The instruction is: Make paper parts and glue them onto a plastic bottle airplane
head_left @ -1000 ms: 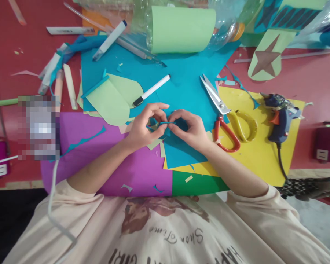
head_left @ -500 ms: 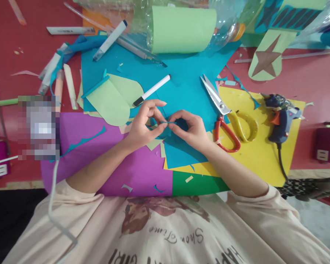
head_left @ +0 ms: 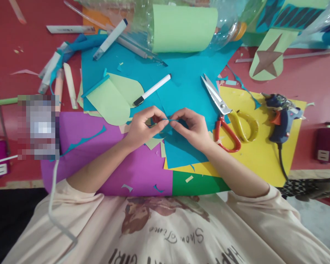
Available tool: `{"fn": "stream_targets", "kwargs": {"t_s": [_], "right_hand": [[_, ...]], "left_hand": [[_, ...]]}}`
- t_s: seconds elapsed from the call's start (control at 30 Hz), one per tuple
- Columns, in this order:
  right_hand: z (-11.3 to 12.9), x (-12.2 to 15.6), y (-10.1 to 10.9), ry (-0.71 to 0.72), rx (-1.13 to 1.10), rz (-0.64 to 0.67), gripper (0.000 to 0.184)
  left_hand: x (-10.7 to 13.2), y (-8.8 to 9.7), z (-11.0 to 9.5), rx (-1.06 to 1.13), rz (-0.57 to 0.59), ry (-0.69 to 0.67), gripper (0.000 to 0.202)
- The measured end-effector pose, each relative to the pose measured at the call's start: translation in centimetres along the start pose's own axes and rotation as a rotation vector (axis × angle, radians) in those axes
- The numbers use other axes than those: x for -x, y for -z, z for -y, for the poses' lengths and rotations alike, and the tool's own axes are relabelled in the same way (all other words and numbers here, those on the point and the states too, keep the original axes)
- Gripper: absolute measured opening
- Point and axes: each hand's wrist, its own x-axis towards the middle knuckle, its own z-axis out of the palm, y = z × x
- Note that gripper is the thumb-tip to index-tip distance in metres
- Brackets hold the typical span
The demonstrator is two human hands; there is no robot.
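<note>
Both hands meet over the blue paper sheet (head_left: 181,88) in the middle of the table. My left hand (head_left: 143,128) and my right hand (head_left: 192,128) each pinch one end of a thin blue paper strip (head_left: 169,120), thumbs and forefingers closed on it. Under the hands lie a light green paper scrap (head_left: 154,141) and a smaller blue sheet (head_left: 181,152). A white marker with a black cap (head_left: 152,90) lies just beyond my left hand. Scissors with red and yellow handles (head_left: 225,113) lie open-bladed right of my right hand.
A blue glue gun (head_left: 280,117) rests on the yellow sheet (head_left: 264,154) at the right, cord trailing off the edge. Light green rounded cut-outs (head_left: 112,99) lie left. A clear bottle with rolled green paper (head_left: 184,27), markers (head_left: 110,40) and glue sticks (head_left: 51,69) crowd the back.
My hands have shifted slightly up and together; the left fingers have curled down from spread to closed on the strip.
</note>
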Motion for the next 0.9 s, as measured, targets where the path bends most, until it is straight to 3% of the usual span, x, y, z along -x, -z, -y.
{"fn": "stream_targets", "kwargs": {"t_s": [0.17,0.4,0.9], "right_hand": [[-0.08,-0.03,-0.01,-0.007,0.025,0.018,0.021],[-0.15,-0.01,0.02,0.003,0.020,0.018,0.012],[-0.06,-0.02,0.06,-0.030,0.010,0.023,0.020]], "left_hand": [[0.07,0.05,0.03,-0.023,0.003,-0.002,0.029],[0.14,0.16,-0.28,-0.035,0.020,0.013,0.030],[0.12,0.12,-0.31,-0.039,0.007,-0.007,0.028]]}}
